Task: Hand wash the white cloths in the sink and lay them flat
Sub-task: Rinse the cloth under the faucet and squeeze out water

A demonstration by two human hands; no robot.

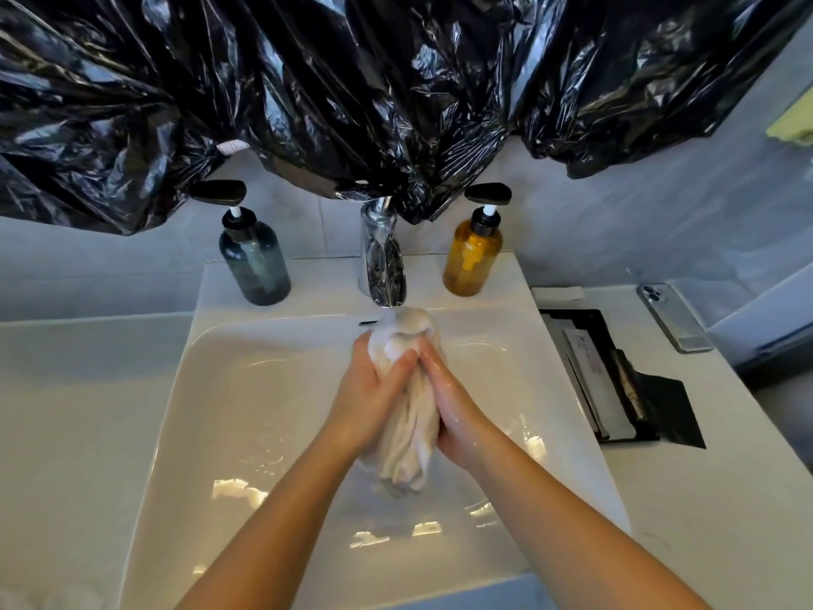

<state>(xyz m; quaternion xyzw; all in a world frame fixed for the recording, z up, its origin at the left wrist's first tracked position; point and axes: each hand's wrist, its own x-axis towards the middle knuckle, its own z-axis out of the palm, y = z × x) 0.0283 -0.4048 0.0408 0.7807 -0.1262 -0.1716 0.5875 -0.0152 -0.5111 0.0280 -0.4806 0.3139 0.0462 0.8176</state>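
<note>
I have one white cloth [409, 416] bunched up into a long roll. It hangs over the middle of the sink [264, 389]. Its top end is just under the tap [382, 266], and water seems to land on it there. Its bottom end hangs down near the wet floor of the sink. I cannot see any other cloths.

My left hand [374, 396] is on the left side of the roll, with its fingers curled round the cloth. My right hand [457, 411] is on the right side and squeezes it too. The two thumbs meet near the top. Both hands are wet and shiny.

I think this cloth is soft and floppy. It is full of water, so it will feel heavier than a dry one. It may be slippery if there is soap in it. It will not break, so I can squeeze hard. The best place to hold it is round the middle of the roll, where my hands are now. To lay it flat I would take it by two corners.

A dark bottle [255, 261] stands far left of the tap, and an amber bottle [473, 257] stands far right. A phone [673, 317] lies on the counter at the right, well apart from the sink. Black plastic [308, 81] hangs on the far wall.
</note>
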